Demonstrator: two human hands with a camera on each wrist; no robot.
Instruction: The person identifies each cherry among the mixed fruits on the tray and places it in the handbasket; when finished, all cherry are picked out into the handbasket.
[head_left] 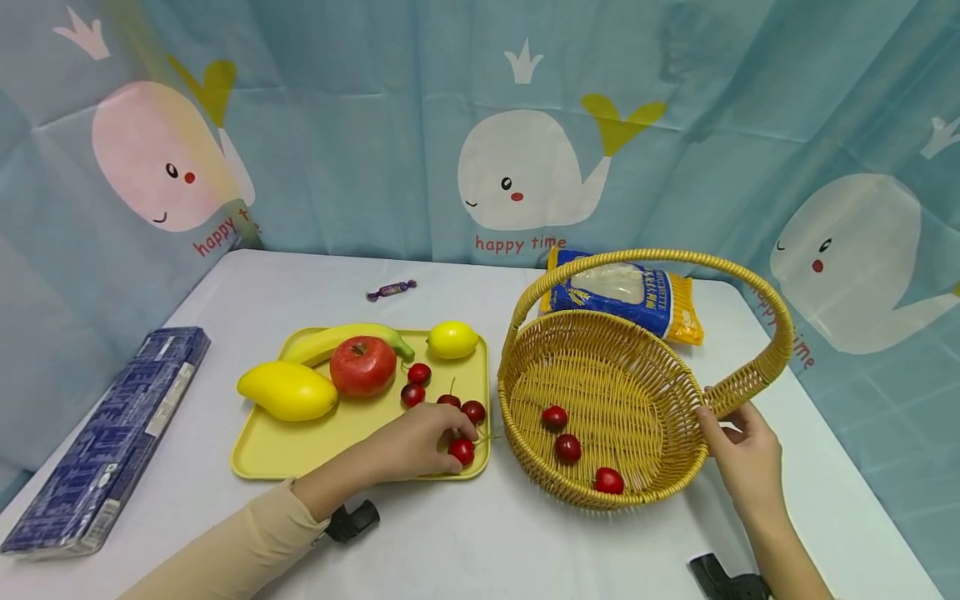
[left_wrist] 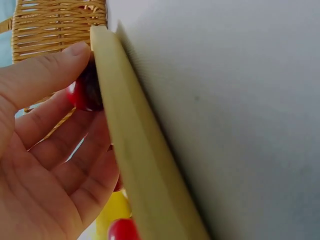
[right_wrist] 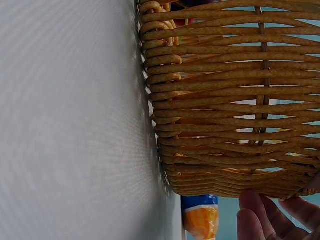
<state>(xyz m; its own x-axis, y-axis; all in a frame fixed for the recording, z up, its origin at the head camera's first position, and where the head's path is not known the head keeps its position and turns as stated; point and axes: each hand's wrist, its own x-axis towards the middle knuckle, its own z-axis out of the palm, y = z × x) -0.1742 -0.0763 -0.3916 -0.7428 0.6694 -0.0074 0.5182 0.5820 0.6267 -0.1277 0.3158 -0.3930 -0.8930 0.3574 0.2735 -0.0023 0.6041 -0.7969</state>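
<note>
A: How far along are the cherries?
B: Partway, I'd say. Three are in the basket, four sit on the yellow tray (plus a big apple, lol).
A: And what's being held?
B: Left hand pinches another cherry by the tray's edge. Right hand holds the basket's rim.

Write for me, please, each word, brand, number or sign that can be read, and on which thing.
"happy time": curtain, middle.
"happy t": curtain, left; rest unclear.
"happy time": curtain, right, partly behind the basket handle.
"ETTE": blue-and-yellow bag, word's end; other characters unclear.
Blue packet, wrapped sweet: any print is too small.
</note>
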